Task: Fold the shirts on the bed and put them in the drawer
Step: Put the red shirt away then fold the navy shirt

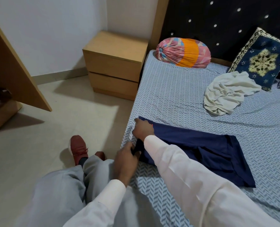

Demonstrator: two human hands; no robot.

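A navy blue shirt (201, 149) lies partly folded near the left edge of the bed (177, 99). My left hand (126, 159) pinches the shirt's near corner at the bed's edge. My right hand (142, 128) grips the far corner of the same end, knuckles up. A crumpled white shirt (226, 94) lies further back on the bed, apart from both hands. A wooden nightstand (114, 63) with two shut drawers stands on the floor left of the bed's head.
A pink and orange bolster (183, 53) and a blue patterned cushion (260, 59) lie against the dark headboard. A wooden panel (13, 68) leans at the left. My legs and a red shoe (77, 149) are on the tiled floor beside the bed.
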